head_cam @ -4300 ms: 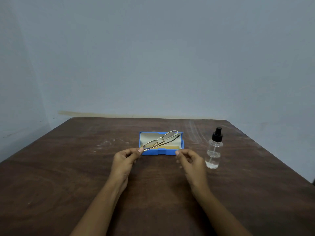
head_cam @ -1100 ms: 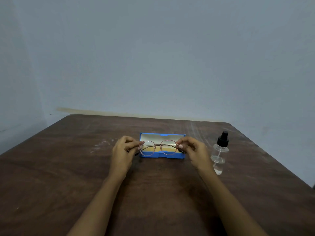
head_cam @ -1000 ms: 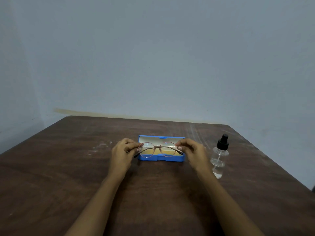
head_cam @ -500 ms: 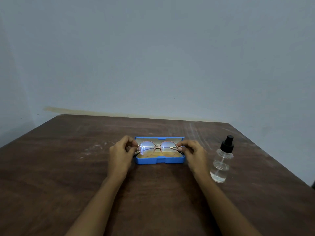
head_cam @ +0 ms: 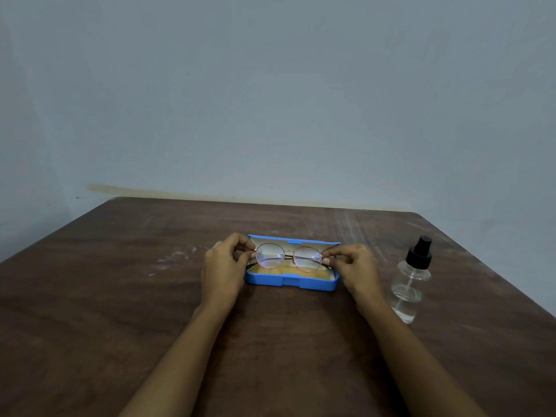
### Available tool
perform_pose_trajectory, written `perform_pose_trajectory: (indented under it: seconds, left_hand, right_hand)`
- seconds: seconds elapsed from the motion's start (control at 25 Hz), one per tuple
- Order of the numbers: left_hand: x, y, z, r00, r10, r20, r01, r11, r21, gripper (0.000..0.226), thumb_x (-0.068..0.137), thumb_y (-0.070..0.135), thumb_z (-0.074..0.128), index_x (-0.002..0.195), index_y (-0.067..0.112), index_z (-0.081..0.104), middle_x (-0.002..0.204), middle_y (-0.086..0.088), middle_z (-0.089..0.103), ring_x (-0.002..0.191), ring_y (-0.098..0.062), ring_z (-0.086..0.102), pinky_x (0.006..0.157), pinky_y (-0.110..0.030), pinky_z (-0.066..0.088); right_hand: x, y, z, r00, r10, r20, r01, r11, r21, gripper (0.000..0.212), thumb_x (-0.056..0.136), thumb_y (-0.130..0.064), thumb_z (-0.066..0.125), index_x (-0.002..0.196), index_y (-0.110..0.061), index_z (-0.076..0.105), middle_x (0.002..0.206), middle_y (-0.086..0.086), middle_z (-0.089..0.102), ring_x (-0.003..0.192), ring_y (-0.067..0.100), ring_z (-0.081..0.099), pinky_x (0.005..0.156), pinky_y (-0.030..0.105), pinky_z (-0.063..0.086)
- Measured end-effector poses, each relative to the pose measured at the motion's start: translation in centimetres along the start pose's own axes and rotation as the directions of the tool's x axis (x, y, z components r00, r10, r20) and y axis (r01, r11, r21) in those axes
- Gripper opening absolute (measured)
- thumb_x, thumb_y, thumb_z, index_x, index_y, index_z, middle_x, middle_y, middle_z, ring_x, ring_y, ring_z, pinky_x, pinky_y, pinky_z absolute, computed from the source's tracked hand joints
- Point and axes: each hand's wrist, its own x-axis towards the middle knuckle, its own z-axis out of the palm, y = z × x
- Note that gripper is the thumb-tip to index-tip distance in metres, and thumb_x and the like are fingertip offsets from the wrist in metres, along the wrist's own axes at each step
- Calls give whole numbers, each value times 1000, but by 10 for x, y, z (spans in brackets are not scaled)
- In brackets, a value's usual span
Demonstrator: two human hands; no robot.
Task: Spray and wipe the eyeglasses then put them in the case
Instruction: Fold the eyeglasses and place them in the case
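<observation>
Round thin-framed eyeglasses [head_cam: 287, 259] hang upright over the open blue case [head_cam: 290, 282], lenses facing me, temples folded behind. My left hand [head_cam: 224, 266] pinches the left end of the frame and my right hand [head_cam: 350, 266] pinches the right end. The case lies in the middle of the brown table [head_cam: 120, 296], its lid open toward the wall and a yellow cloth [head_cam: 282, 271] lying inside. A clear spray bottle [head_cam: 410, 282] with a black nozzle stands to the right of my right hand, apart from it.
The table's far edge meets a pale blue wall [head_cam: 270, 100]. Its right edge runs diagonally just beyond the bottle. Faint white smudges [head_cam: 177, 257] mark the wood left of the case.
Earlier only my left hand held the glasses, tilted, above the case. Now both hands hold them by the ends, level, and they have come lower over the case.
</observation>
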Motion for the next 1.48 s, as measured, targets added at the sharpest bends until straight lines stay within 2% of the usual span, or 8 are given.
perform_pose_trajectory:
  seconds: [0.12,0.28,0.48,0.68,0.92,1.2,1.36,1.48]
  left_hand:
    - [3,3,2,1000,12,3,-12,999,45,36,75,7,67,62,38,53,83,-6,64,65,-11,56,66,-35,52]
    - [4,6,5,1000,6,13,-7,996,91,32,75,10,65,64,38,53,83,-4,61,69,-15,58,67,-38,53]
    - [2,8,5,1000,-6,-4,6,996,88,17,76,17,67,72,32,60,85,-4,59,72,-18,59,68,-40,54]
    - [4,6,8,999,-35,-5,35,999,-16,27,74,16,69,64,37,56,84,-7,63,67,-15,58,69,-40,53]
    - [4,0,11,997,-41,58,38,998,47,30,75,17,66,66,44,56,88,-5,64,70,-15,58,69,-39,54]
    - [2,0,7,993,5,121,-30,977,209,17,75,18,68,79,34,66,77,7,51,75,-16,51,64,-28,37]
    - [3,2,4,983,88,162,-134,944,302,10,77,18,67,83,26,68,93,8,62,90,-13,47,74,-30,40]
    - [6,1,2,974,85,208,-153,929,336,10,77,19,66,83,27,68,100,6,64,93,-16,48,80,-33,42]
  right_hand:
    - [3,1,-1,1000,12,11,-12,999,35,11,74,-3,70,81,-11,73,99,11,64,92,19,59,71,18,45]
    - [3,-5,-8,990,90,106,-101,989,108,15,78,1,64,92,0,70,85,5,66,71,2,54,56,4,45]
    - [5,-4,-9,982,137,127,-157,974,163,15,79,0,64,93,-3,70,83,4,65,74,3,57,61,12,47]
    - [6,-6,-13,980,133,149,-162,966,203,15,78,3,63,92,1,69,83,7,66,80,12,59,67,15,46]
    - [10,-5,-15,973,162,164,-179,980,90,14,78,-2,67,91,-2,71,92,9,69,94,20,60,79,27,48]
    - [9,-8,-12,976,164,141,-147,982,-119,16,81,-6,66,95,-7,72,101,10,69,81,12,55,53,10,40]
    - [9,-8,-9,979,150,139,-125,977,-174,17,82,-8,65,97,-8,71,107,10,68,87,14,55,67,18,42]
    - [8,-9,-9,979,134,152,-102,974,-203,17,82,-8,64,97,-8,71,107,10,68,85,9,51,53,10,38]
